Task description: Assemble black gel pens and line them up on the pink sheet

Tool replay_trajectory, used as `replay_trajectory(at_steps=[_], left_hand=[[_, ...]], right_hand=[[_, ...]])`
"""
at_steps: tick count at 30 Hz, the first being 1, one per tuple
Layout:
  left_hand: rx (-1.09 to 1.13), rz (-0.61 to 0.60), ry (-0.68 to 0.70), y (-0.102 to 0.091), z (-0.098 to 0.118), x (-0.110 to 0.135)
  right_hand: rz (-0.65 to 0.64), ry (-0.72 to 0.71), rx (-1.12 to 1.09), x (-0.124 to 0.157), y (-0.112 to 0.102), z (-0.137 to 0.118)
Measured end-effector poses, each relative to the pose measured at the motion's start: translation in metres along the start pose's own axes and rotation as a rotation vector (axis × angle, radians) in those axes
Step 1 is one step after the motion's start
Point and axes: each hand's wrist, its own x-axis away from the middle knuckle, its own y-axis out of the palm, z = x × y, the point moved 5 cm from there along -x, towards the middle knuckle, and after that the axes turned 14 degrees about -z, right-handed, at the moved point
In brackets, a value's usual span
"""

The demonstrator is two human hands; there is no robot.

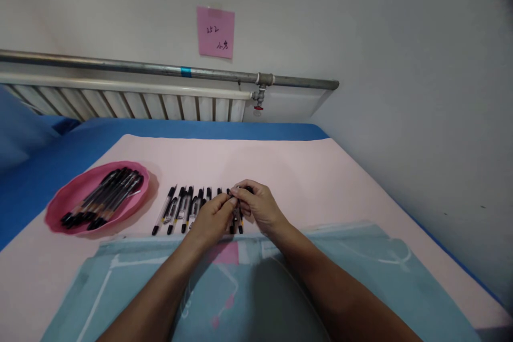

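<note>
A row of several black pens (181, 209) lies side by side on the pink sheet (320, 181) in front of me. My left hand (211, 219) and my right hand (258, 205) meet over the right end of that row, fingers pinched together on a pen (239, 219) there. Both hands cover part of the row. A pink oval tray (64, 197) at the left holds a bundle of several more black pens (105, 197).
A light teal cloth (360, 278) covers the near part of the surface under my forearms. Blue fabric (48, 155) lies beyond the pink sheet. A radiator (132, 102) and metal pipe (160, 69) run along the white wall, with a pink note (215, 32) above.
</note>
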Motion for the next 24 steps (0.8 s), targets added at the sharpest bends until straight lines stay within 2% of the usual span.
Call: replay_trajectory(at_steps=[7,13,19,24], left_hand=[[0.311,-0.109,-0.161,0.007,0.002,0.005],[0.496,-0.229,-0.178,0.008,0.001,0.007],[0.592,-0.334,-0.197,0.008,0.001,0.009],[0.625,-0.35,-0.197,0.007,0.003,0.008]], right_hand=[[-0.03,0.102,-0.179,0.003,0.006,-0.005],[-0.115,0.14,-0.253,0.004,0.007,-0.008],[-0.223,0.119,-0.271,0.005,0.009,-0.012],[-0.207,0.098,-0.267,0.006,0.011,-0.014]])
